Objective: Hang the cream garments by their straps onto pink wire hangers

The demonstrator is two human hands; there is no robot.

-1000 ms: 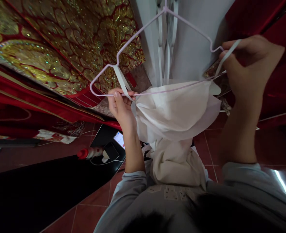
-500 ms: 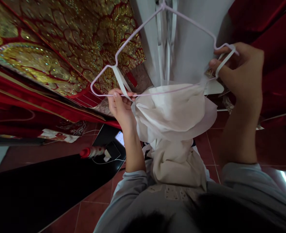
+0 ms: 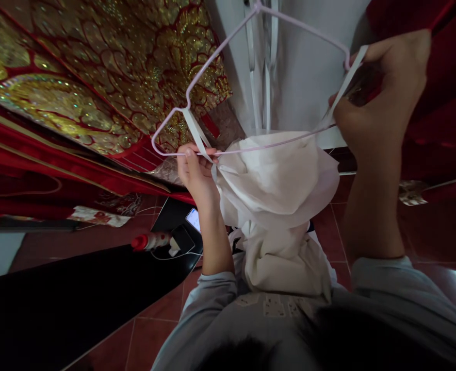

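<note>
A pale pink hanger hangs in front of me. Below its bottom bar, a white garment bunches loosely and droops toward my body. Its left strap loops over the hanger's left notch. My left hand pinches the bottom bar and the lower end of that strap, fingers closed. At the other end, my right hand grips the white right strap, which is pulled taut beside the hanger's right notch. My right fingers hide the hanger's right end.
Gold-sequined red garments hang at the left, and dark red cloth at the right. Behind the hanger is a grey-white panel. On a black table at lower left are a red-capped bottle and a phone.
My right hand has moved slightly up, drawing the right strap longer and straighter. The hanger's right end is now behind my fingers. My left hand has barely shifted.
</note>
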